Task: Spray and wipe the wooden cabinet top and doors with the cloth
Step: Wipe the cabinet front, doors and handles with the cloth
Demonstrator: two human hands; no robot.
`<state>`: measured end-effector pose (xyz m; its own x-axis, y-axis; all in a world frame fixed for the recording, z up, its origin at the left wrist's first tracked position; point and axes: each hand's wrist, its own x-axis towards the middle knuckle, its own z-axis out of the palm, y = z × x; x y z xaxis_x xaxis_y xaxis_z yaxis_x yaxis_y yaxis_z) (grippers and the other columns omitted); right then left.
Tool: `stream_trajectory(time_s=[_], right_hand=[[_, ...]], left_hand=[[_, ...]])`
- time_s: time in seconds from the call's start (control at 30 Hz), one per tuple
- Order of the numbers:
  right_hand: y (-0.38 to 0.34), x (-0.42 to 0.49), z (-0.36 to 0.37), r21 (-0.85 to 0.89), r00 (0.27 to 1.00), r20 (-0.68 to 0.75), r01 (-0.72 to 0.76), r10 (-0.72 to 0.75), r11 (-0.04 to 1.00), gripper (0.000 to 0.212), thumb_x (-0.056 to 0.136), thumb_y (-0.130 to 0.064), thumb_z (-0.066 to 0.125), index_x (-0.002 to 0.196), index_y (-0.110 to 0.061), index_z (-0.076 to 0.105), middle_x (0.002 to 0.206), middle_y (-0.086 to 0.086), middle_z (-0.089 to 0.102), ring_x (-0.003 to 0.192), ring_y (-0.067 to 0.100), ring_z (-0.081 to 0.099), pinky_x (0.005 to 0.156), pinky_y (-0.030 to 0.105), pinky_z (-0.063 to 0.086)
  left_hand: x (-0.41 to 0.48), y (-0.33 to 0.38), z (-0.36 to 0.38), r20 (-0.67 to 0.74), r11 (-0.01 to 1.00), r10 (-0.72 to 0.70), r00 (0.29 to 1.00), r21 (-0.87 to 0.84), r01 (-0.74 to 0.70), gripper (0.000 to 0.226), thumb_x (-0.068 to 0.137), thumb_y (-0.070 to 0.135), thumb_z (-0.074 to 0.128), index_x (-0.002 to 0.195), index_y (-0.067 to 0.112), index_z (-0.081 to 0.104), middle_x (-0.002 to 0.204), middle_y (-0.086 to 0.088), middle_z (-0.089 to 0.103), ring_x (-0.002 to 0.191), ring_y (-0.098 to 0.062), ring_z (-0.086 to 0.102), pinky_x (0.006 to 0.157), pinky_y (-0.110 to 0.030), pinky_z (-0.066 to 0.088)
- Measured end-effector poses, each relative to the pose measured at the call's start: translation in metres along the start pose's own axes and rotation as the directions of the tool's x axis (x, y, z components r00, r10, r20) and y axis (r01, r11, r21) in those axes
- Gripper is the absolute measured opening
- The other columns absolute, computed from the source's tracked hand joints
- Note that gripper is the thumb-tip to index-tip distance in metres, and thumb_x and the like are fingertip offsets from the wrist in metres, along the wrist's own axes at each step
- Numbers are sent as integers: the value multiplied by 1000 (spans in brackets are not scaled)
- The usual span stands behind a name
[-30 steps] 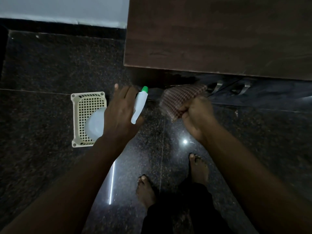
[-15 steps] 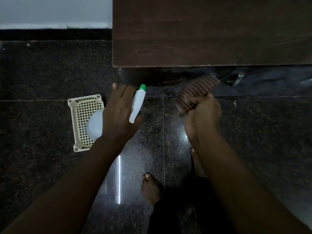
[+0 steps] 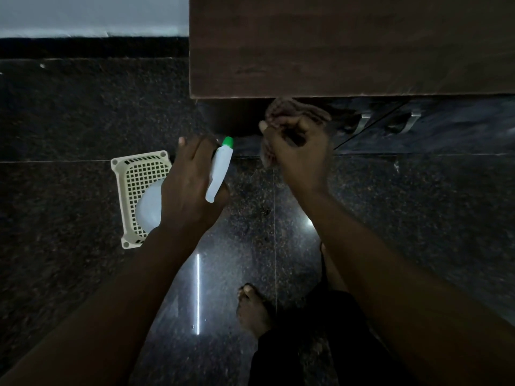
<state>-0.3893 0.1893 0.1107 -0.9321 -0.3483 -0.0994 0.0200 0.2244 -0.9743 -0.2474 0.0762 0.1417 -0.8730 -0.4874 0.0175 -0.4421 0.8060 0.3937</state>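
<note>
A dark speckled stone floor (image 3: 69,115) is seen, polished, with a bright streak of light reflected; a pale wall (image 3: 92,12) is met by a black skirting (image 3: 92,47).

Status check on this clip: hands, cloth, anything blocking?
Left hand holds spray bottle. Right hand bunches cloth against cabinet door, just under the top. Basket on floor, clear of the work.

Looks like a home room: polished dark speckled granite floor (image 3: 83,121), pale painted wall (image 3: 92,12) w/ black skirting, dark brown wooden cabinet (image 3: 348,45) w/ metal door handles (image 3: 365,119), person's bare foot (image 3: 255,310).
</note>
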Motion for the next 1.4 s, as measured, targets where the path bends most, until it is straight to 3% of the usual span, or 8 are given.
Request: stream_trajectory(time_s=[0.1,0.27,0.37,0.5,0.73,0.9,1.2,1.4], right_hand=[[9,8,2,-289,965,179,237,-191,927,18,83,-21,79,97,-10,79,94,-2,79,87,8,72,80,29,59],[8,24,-8,-355,916,304,365,-263,861,17,83,-17,76,97,-10,81,93,2,79,85,9,72,78,25,58],[11,29,-26,-390,929,271,347,-254,853,17,81,-18,74,95,-10,81,91,-2,79,82,6,71,76,20,55],[13,35,-58,-408,945,177,326,-276,853,13,81,-16,73,88,-9,80,87,-9,74,79,1,68,75,10,52],[-6,34,-26,-377,872,344,467,-348,800,18,84,-26,73,94,-13,82,88,-1,79,79,9,74,73,29,60],[-12,32,-5,-388,837,439,505,-327,771,26,84,-33,68,97,-15,81,91,0,80,81,17,75,70,37,61],[-13,45,-96,-445,922,171,386,-347,808,12,87,-19,77,80,-8,79,74,0,74,68,10,69,65,30,56],[-14,44,-65,-463,885,324,456,-333,761,15,84,-26,71,85,-14,80,77,-2,76,70,11,71,65,31,58]], left_hand=[[-2,4,-3,-22,998,2,1000,-55,-3,30,74,12,38,97,2,54,90,-5,48,85,-27,48,99,-52,43],[-1,7,-5,-22,998,15,1000,-66,-16,25,76,9,42,97,2,53,89,-5,47,84,-28,50,100,-55,42],[1,7,-5,-60,998,34,998,-56,-38,24,72,-7,51,95,1,52,85,-12,51,81,-33,52,101,-60,41],[6,0,-4,-57,998,19,998,-65,-22,21,75,2,44,94,2,54,86,-4,47,84,-28,51,108,-52,36],[6,6,-4,-69,996,31,997,-80,-36,24,75,-3,51,98,2,53,91,-9,51,84,-29,51,90,-54,48],[6,12,-6,-66,987,153,986,58,-150,36,70,-14,54,104,-2,54,87,-18,53,80,-38,54,84,-56,51],[9,12,2,-93,987,38,995,-150,-52,18,75,2,48,93,4,52,89,0,46,83,-28,51,99,-54,44],[11,15,7,-61,991,27,998,-130,-35,27,77,14,41,97,2,55,93,-8,53,87,-27,51,89,-41,47]])
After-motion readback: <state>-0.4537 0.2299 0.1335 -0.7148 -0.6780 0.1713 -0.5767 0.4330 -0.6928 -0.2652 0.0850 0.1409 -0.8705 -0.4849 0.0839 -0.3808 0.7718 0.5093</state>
